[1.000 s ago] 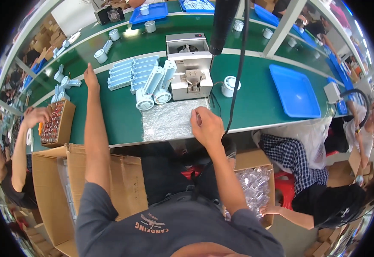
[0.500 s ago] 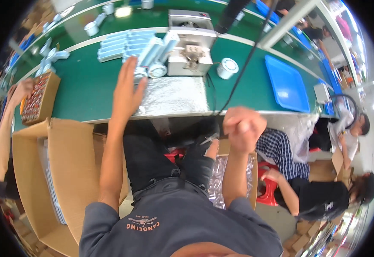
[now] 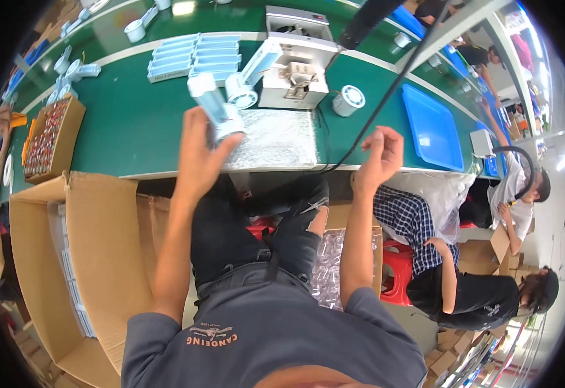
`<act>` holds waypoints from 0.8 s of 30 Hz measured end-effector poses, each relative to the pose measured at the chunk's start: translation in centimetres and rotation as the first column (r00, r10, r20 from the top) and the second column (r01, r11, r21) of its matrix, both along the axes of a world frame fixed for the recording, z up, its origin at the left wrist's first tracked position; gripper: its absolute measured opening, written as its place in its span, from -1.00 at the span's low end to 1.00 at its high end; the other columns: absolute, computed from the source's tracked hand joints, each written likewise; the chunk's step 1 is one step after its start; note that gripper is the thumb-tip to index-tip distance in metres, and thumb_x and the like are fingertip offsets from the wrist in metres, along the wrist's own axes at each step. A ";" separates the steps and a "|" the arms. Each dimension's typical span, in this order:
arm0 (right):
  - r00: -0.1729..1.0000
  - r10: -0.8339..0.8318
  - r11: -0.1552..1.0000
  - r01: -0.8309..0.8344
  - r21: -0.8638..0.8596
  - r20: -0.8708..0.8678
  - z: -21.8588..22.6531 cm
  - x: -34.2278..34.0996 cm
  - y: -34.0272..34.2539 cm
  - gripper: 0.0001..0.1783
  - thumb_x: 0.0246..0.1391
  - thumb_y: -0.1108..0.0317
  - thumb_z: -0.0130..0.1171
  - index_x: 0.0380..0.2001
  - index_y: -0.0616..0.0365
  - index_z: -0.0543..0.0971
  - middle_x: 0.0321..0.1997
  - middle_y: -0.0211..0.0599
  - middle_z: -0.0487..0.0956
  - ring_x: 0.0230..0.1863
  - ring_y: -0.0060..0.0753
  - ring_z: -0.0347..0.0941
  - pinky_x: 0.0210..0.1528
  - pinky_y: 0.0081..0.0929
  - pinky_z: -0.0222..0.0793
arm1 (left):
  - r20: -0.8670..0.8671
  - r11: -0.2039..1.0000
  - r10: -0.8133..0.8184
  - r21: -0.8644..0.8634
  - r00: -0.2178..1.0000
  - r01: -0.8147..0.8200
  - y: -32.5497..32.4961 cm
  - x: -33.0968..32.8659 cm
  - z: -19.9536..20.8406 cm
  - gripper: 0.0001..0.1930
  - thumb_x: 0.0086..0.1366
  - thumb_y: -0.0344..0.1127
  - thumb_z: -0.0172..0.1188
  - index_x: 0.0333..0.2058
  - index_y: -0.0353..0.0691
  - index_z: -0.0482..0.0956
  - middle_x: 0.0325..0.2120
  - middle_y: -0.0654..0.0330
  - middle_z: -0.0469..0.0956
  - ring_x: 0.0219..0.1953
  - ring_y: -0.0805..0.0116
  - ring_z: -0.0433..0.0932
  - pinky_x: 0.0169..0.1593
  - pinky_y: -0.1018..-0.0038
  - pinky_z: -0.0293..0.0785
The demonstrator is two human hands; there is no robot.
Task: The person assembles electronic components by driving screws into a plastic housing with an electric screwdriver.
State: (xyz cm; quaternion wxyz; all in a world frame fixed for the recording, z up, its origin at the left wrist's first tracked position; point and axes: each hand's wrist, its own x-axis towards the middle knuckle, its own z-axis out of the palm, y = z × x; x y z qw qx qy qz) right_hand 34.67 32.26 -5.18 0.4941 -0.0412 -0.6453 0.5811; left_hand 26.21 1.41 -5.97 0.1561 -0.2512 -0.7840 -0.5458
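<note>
My left hand (image 3: 199,154) is closed round the lower end of a light blue plastic housing (image 3: 211,102), which has a long handle and a round end and is tilted over the foil sheet's left edge. Beside it, a second light blue housing (image 3: 256,70) leans against a grey metal bench machine (image 3: 293,85) with a small metal fixture in front. The shiny foil-covered sheet (image 3: 279,139) lies before the machine. My right hand (image 3: 383,155) is raised at the table's front edge, fingers curled in; whether they hold anything is hidden. Nearby stands a round white part (image 3: 348,101).
Light blue trays (image 3: 195,58) sit behind my left hand. A cardboard box of small red parts (image 3: 53,139) stands left, a blue tray (image 3: 432,128) right. A black cable (image 3: 386,97) crosses near my right hand. An open carton (image 3: 104,258) is beside me; co-workers sit nearby.
My left hand has taken hold of one housing and drawn it off the pair, toward me. My right hand has risen from the table edge and turned. A co-worker at right moved an arm.
</note>
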 end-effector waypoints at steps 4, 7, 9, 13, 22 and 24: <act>0.997 0.021 0.978 -0.036 0.205 0.072 1.6 1.0 -3.9 -0.96 0.24 0.58 0.17 -0.26 0.35 0.57 -0.37 -0.31 0.62 -0.44 -0.63 0.47 -0.36 -0.63 0.42 | -0.019 0.996 -0.037 -0.087 0.999 0.035 1.7 0.6 0.8 -0.41 0.26 -0.28 0.40 0.18 -0.36 0.41 0.07 -0.11 0.46 0.01 0.02 0.54 0.07 0.30 0.46; 0.998 -0.006 0.884 0.037 0.466 -0.069 1.7 2.6 -6.6 -0.87 0.08 0.67 0.18 -0.27 0.38 0.59 -0.34 -0.09 0.67 -0.44 -0.37 0.57 -0.31 -0.53 0.50 | -0.035 0.997 -0.036 -0.076 0.999 0.033 1.2 0.4 0.2 -0.41 0.29 -0.22 0.38 0.20 -0.35 0.41 0.05 -0.12 0.50 -0.02 0.04 0.58 0.04 0.28 0.49; 0.986 0.166 0.891 -0.142 0.432 -0.020 2.7 3.1 -9.1 -0.84 0.03 0.67 0.18 -0.26 0.38 0.60 -0.36 -0.08 0.65 -0.41 -0.22 0.59 -0.29 -0.44 0.51 | 0.038 0.999 -0.030 -0.022 0.999 0.031 1.4 0.4 0.4 -0.43 0.30 -0.19 0.38 0.18 -0.34 0.43 -0.03 -0.08 0.54 -0.08 0.06 0.58 0.01 0.30 0.49; 0.991 0.057 0.878 -0.108 0.466 0.123 4.0 -1.1 -9.5 -0.43 0.05 0.58 0.28 0.16 0.35 0.41 0.20 0.09 0.44 0.19 -0.04 0.42 0.08 -0.28 0.50 | 0.261 0.992 0.037 0.109 0.965 -0.067 2.3 0.4 0.7 -0.50 0.29 -0.11 0.39 0.08 -0.28 0.51 -0.26 0.04 0.62 -0.25 0.18 0.58 -0.08 0.36 0.49; 0.959 -0.155 0.875 0.244 0.419 -0.236 11.3 -13.7 -3.5 -0.48 0.27 0.32 0.27 0.17 0.40 0.40 -0.16 -0.13 0.52 -0.12 -0.27 0.50 -0.06 -0.26 0.44 | 0.198 0.992 0.073 0.089 0.977 -0.093 3.0 0.5 0.8 -0.60 0.25 -0.26 0.37 0.00 -0.28 0.51 -0.33 0.12 0.62 -0.30 0.31 0.56 -0.12 0.40 0.48; 0.920 -0.240 0.793 0.370 0.485 -0.309 11.2 -15.1 -2.9 -0.56 0.31 0.28 0.20 0.10 0.40 0.46 -0.52 -0.30 0.55 -0.44 -0.28 0.53 -0.32 -0.23 0.42 | 0.168 0.988 0.068 0.124 0.983 -0.090 2.9 0.2 0.3 -0.60 0.24 -0.27 0.37 -0.01 -0.28 0.50 -0.33 0.12 0.61 -0.30 0.30 0.56 -0.12 0.40 0.48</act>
